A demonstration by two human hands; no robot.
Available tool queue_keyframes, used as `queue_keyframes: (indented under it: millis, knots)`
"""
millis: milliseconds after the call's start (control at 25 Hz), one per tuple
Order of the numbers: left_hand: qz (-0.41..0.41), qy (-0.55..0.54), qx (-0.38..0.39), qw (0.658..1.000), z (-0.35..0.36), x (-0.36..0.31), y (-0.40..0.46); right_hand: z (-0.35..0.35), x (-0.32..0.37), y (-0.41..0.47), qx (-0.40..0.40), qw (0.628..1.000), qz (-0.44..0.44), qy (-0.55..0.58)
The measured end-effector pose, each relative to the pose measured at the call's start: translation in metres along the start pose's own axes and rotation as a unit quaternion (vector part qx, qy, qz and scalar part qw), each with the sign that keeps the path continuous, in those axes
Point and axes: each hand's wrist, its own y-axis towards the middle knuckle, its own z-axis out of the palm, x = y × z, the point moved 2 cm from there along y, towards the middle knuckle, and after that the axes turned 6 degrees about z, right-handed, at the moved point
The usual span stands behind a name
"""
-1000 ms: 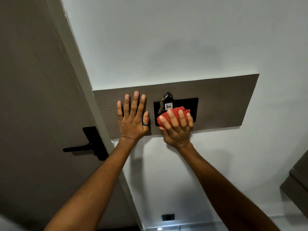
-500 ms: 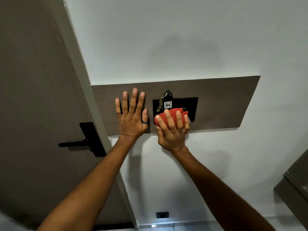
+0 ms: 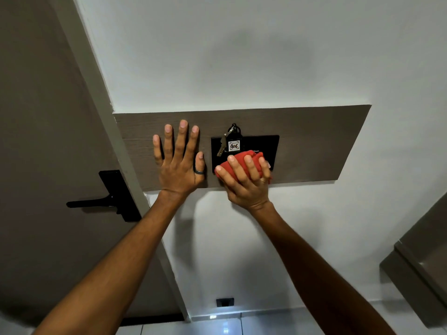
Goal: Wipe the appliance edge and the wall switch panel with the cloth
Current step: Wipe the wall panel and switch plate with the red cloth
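Observation:
A black wall switch panel [image 3: 268, 147] is set into a brown wooden board [image 3: 314, 141] on the white wall. A key bunch with a tag reading 406 [image 3: 233, 145] hangs at the panel's upper left. My right hand [image 3: 246, 184] grips a bunched red cloth [image 3: 246, 157] and presses it against the panel's lower part, covering its bottom edge. My left hand [image 3: 179, 163] lies flat on the board to the left of the panel, fingers spread, holding nothing. A ring sits on its thumb.
A grey-brown door [image 3: 48, 141] with a black lever handle [image 3: 106, 201] stands at the left, beside a pale door frame [image 3: 125, 151]. A grey cabinet corner [image 3: 420, 267] juts in at the lower right. A small black socket [image 3: 225, 302] sits low on the wall.
My right hand with the cloth has slid slightly down and left over the panel's lower part. My left hand stays flat on the board.

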Motion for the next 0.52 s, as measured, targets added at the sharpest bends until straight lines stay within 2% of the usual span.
queue_keyframes:
  millis: [80, 160, 240, 360, 520]
  knots:
    - [0.000, 0.004, -0.006, 1.000, 0.000, -0.001, 0.000, -0.013, -0.021, -0.013, 0.020, 0.999, 0.042, 0.012]
    - [-0.001, 0.012, -0.003, 1.000, 0.000, 0.000, 0.002, -0.015, -0.026, -0.003, 0.022, 0.988, 0.151, 0.032]
    - [-0.001, 0.009, 0.000, 1.000, 0.000, -0.002, 0.003, -0.008, -0.025, 0.023, 0.016, 0.974, 0.222, 0.039]
    - [-0.002, 0.011, 0.001, 1.000, -0.001, -0.004, -0.001, -0.003, -0.023, 0.037, 0.015, 0.977, 0.214, 0.020]
    - [-0.004, 0.011, 0.005, 1.000, -0.003, -0.005, 0.003, -0.024, -0.030, 0.007, 0.022, 0.990, 0.138, 0.010]
